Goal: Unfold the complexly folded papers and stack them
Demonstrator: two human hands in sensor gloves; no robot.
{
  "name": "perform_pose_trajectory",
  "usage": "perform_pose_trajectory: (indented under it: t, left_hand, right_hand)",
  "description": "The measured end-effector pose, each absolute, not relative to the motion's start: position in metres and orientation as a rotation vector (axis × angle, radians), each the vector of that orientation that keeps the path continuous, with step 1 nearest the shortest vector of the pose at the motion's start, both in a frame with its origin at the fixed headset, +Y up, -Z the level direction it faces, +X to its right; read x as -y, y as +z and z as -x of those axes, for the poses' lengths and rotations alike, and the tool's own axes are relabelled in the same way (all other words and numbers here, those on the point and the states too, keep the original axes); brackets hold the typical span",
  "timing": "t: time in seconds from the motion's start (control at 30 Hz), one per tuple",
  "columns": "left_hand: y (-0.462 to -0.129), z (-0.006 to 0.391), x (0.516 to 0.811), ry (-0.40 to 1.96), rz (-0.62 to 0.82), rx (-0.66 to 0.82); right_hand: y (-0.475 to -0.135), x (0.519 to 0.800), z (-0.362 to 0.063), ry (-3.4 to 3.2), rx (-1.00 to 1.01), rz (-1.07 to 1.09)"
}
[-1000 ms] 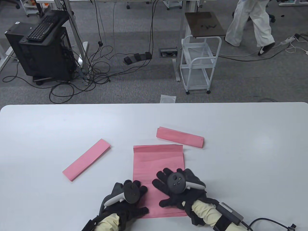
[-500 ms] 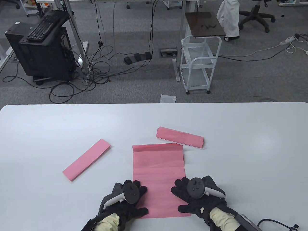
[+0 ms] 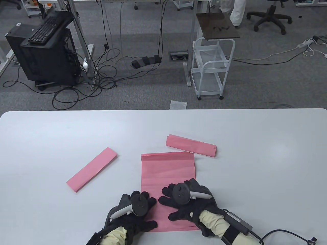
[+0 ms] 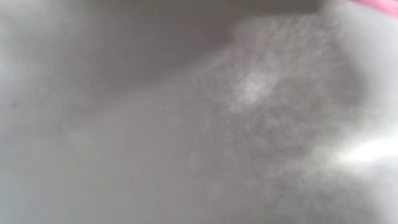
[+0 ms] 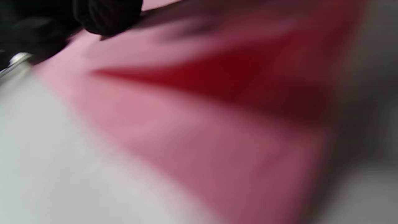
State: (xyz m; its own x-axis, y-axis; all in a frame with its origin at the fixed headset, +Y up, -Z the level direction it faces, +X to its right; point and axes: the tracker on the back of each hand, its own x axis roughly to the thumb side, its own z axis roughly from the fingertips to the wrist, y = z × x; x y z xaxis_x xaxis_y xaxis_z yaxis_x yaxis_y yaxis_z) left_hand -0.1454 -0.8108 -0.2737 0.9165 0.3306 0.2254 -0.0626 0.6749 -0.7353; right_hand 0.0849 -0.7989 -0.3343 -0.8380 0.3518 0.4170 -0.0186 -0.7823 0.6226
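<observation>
Near edge of pale grey counter (image 3: 255,163): I see my left hand (image 3: 135,208) flat, grip spread, pressing near-left corner of partly unfolded pink paper sheet (image 3: 167,173). Right hand (image 3: 185,201) flat on sheet's near-right part, grip spread too. Sheet's far edge carries one folded flap. Folded pink paper strip (image 3: 92,169) lies left, apart; second folded pink strip (image 3: 191,145) just beyond sheet's far-right corner. Wrist views blurred.
</observation>
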Motion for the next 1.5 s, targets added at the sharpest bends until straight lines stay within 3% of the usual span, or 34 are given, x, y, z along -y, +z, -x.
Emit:
perform_pose_trajectory:
  t: [0.1,0.27,0.43,0.53,0.67,0.77,0.93,1.13,1.4,1.5]
  left_hand:
    - [-0.274,0.146,0.811,0.23,0.805,0.362]
    - [-0.274,0.146,0.811,0.229,0.805,0.365]
    - [-0.274,0.146,0.811,0.226,0.807,0.364]
    - [-0.274,0.146,0.811,0.224,0.806,0.363]
    - [-0.274,0.146,0.811,0.225,0.81,0.364]
    - [-0.274,0.146,0.811,0.226,0.81,0.364]
    - [-0.274,0.145,0.811,0.225,0.808,0.366]
    - [-0.274,0.145,0.812,0.223,0.807,0.367]
    - [-0.274,0.145,0.812,0.219,0.805,0.365]
    - [-0.274,0.146,0.812,0.219,0.806,0.366]
  right_hand:
    - [-0.363,0.801,-0.122,2.637,-0.878,-0.463]
    - [-0.377,0.801,-0.155,2.605,-0.821,-0.234]
    - [-0.375,0.786,-0.138,2.681,-0.809,-0.294]
    - [-0.357,0.778,-0.105,2.672,-0.791,-0.614]
    - [-0.343,0.791,-0.068,2.652,-0.971,-0.808]
    - [-0.363,0.796,-0.066,2.689,-0.974,-0.711]
    - [-0.416,0.799,-0.089,2.602,-0.916,-0.324]
    - [-0.442,0.8,-0.11,2.553,-0.884,-0.117]
    - [-0.437,0.788,-0.105,2.593,-0.756,-0.125]
    - [-0.413,0.773,-0.104,2.625,-0.619,-0.343]
